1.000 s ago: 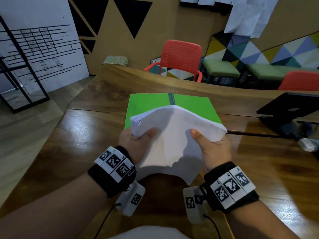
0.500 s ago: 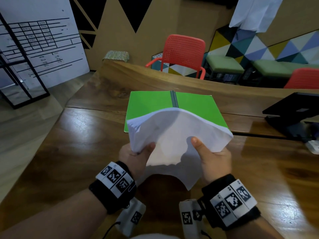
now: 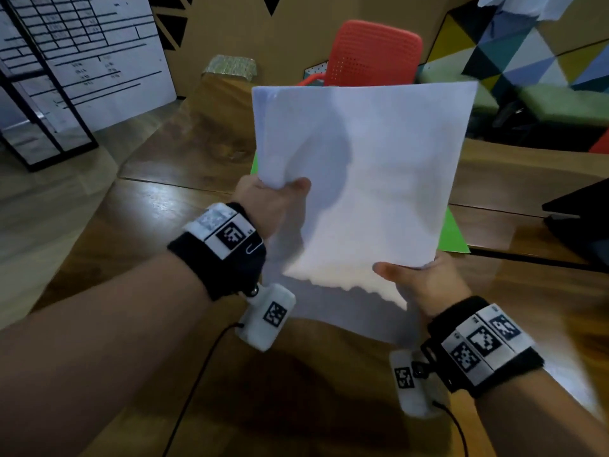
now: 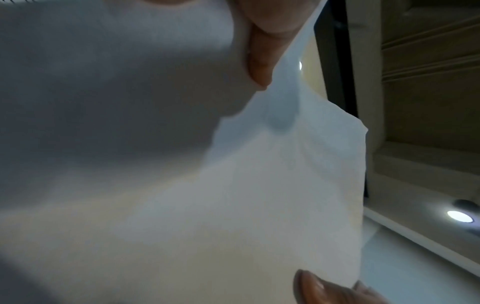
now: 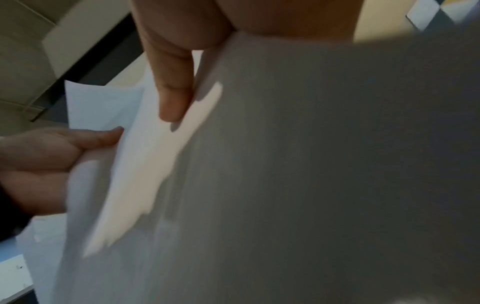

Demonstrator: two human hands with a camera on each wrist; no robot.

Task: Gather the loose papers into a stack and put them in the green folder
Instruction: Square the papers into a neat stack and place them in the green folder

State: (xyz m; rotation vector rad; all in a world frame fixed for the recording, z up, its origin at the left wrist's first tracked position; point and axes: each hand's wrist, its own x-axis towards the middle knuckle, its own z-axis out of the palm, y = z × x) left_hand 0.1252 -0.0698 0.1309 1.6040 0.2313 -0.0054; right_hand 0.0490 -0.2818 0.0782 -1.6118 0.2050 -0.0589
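Papers [image 3: 362,166] held upright above surface [image 3: 138,225], long axis vertical, over folder [image 3: 453,232]. Left hand [image 3: 263,206] pinches the left edge, right hand [image 3: 425,285] grips the bottom edge.

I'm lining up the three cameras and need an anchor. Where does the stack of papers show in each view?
Head: the stack of papers fills the centre, held up above the table, hiding most of the green folder.
Left wrist: the stack of papers covers most of the picture, from left to lower centre.
Right wrist: the stack of papers fills the centre and right.
Shared landmark: the left hand gripping the stack's edge; it also shows at the left of the right wrist view.
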